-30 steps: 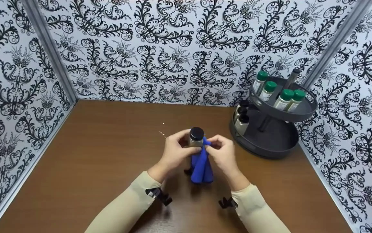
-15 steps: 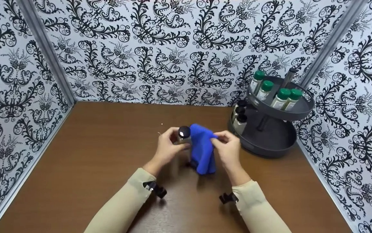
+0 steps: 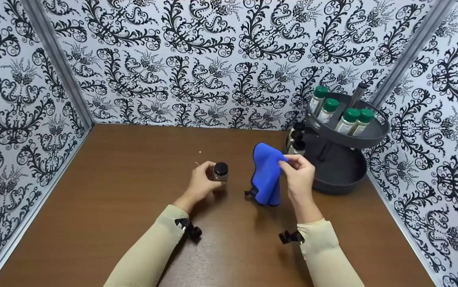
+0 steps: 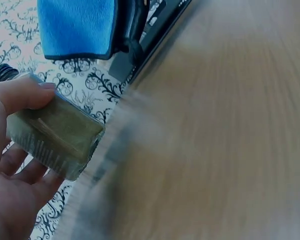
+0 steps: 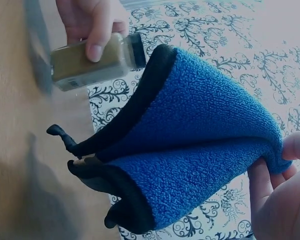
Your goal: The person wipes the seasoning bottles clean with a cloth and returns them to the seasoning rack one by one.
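Observation:
My left hand (image 3: 201, 183) grips a spice jar (image 4: 60, 130) between thumb and fingers. The jar is square, clear-sided, filled with a greenish-brown powder and topped by a black cap (image 3: 221, 168). In the right wrist view the jar (image 5: 90, 62) appears just above the cloth. My right hand (image 3: 300, 175) pinches one corner of a blue cloth (image 3: 268, 173) with black edging and a black loop. The cloth (image 5: 190, 125) hangs folded from those fingers, apart from the jar. Whether the jar's base touches the table cannot be told.
A dark grey two-tier turntable rack (image 3: 340, 187) stands at the back right. Several green-capped jars (image 3: 347, 121) sit on its upper tier, black-capped jars (image 3: 296, 146) on the lower. Small pale specks (image 3: 200, 152) lie on the brown table (image 3: 133, 167). Patterned walls (image 3: 197, 63) enclose it.
The cloth has come away from the jar and moved right with my right hand, spreading out as it hangs. My left hand has shifted left and slightly down, holding the jar.

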A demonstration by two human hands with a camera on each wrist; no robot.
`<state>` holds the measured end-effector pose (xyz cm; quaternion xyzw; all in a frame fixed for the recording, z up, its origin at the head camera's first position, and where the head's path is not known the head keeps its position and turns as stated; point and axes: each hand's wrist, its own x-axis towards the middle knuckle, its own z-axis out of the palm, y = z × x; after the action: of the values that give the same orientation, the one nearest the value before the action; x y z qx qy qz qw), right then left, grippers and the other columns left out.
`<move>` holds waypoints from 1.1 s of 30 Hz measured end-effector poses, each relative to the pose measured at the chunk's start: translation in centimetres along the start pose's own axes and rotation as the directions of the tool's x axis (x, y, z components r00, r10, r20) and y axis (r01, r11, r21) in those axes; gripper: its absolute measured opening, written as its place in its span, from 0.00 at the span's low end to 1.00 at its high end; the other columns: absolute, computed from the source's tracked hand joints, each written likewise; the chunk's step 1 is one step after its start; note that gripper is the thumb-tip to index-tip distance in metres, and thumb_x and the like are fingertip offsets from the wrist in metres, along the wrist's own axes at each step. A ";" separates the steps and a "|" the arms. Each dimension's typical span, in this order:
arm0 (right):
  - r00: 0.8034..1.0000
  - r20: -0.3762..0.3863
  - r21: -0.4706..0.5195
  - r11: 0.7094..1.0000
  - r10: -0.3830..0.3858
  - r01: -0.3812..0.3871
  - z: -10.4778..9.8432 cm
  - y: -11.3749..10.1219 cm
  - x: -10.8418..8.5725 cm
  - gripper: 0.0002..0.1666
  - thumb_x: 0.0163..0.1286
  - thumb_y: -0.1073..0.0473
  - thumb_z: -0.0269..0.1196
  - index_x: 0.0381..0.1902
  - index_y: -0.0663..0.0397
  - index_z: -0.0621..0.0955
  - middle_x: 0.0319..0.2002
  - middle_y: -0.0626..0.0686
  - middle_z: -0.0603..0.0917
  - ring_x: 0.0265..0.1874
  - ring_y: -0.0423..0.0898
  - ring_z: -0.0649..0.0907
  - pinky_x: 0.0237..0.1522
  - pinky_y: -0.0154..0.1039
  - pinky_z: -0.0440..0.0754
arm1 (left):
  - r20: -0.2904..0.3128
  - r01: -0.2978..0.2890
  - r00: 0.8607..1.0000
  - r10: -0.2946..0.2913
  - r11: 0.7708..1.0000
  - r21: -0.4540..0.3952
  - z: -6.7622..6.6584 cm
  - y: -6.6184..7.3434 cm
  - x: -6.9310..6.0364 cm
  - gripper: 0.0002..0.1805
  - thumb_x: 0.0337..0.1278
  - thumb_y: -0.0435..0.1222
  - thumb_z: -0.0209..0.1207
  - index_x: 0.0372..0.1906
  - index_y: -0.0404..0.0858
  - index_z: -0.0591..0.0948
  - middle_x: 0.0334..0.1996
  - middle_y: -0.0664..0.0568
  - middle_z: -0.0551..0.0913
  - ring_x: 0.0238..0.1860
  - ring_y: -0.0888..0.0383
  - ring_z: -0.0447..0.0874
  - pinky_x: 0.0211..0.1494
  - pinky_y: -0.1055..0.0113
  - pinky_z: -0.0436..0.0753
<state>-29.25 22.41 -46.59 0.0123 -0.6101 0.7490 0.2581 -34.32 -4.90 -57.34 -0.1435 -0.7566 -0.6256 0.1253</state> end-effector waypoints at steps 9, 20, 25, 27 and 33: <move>1.000 0.003 -0.018 1.000 0.023 -0.023 0.3 0.2 -0.2 0.09 0.56 0.83 0.66 0.36 0.78 0.85 0.25 0.46 0.87 0.26 0.38 0.84 0.31 0.29 0.83 | 0.028 0.047 0.998 -0.049 0.997 0.059 -0.2 -1.0 -0.1 0.27 0.33 0.25 0.78 0.47 0.36 0.85 0.41 0.47 0.89 0.43 0.58 0.83 0.51 0.68 0.80; 0.999 0.024 -0.018 0.999 0.027 -0.027 0.6 0.6 -0.5 0.09 0.56 0.83 0.66 0.36 0.77 0.85 0.25 0.46 0.87 0.25 0.38 0.83 0.30 0.28 0.83 | 0.035 0.066 0.997 -0.068 0.997 0.047 -0.3 -1.2 -0.2 0.29 0.36 0.25 0.77 0.51 0.35 0.84 0.45 0.45 0.89 0.47 0.54 0.84 0.57 0.61 0.81; 0.998 0.037 -0.013 0.999 0.041 -0.041 0.7 0.7 -0.6 0.09 0.56 0.83 0.66 0.36 0.75 0.86 0.25 0.46 0.87 0.25 0.38 0.83 0.28 0.29 0.83 | -0.033 0.095 0.995 -0.091 0.988 0.121 0.4 -0.1 -0.5 0.40 0.32 0.34 0.85 0.58 0.39 0.79 0.51 0.45 0.87 0.53 0.50 0.86 0.62 0.55 0.82; 0.998 0.046 -0.002 0.999 0.050 -0.050 0.7 0.6 -0.7 0.09 0.57 0.83 0.66 0.36 0.74 0.86 0.24 0.46 0.87 0.24 0.38 0.83 0.28 0.29 0.84 | -0.104 0.112 0.990 -0.094 0.977 0.183 1.0 0.4 -0.7 0.44 0.29 0.39 0.87 0.58 0.40 0.78 0.52 0.45 0.86 0.55 0.48 0.85 0.63 0.53 0.81; 0.997 0.050 0.017 0.998 0.051 -0.052 0.8 0.6 -0.7 0.09 0.57 0.83 0.65 0.35 0.73 0.85 0.23 0.47 0.87 0.23 0.38 0.83 0.26 0.29 0.84 | -0.299 0.189 0.949 -0.102 0.942 0.279 3.9 1.7 -1.6 0.48 0.27 0.44 0.89 0.58 0.38 0.74 0.53 0.42 0.80 0.57 0.42 0.79 0.65 0.47 0.77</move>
<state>-29.13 21.33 -47.12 0.0173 -0.6095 0.7605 0.2234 -32.28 -0.88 -57.10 0.0242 -0.8268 -0.5234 0.2046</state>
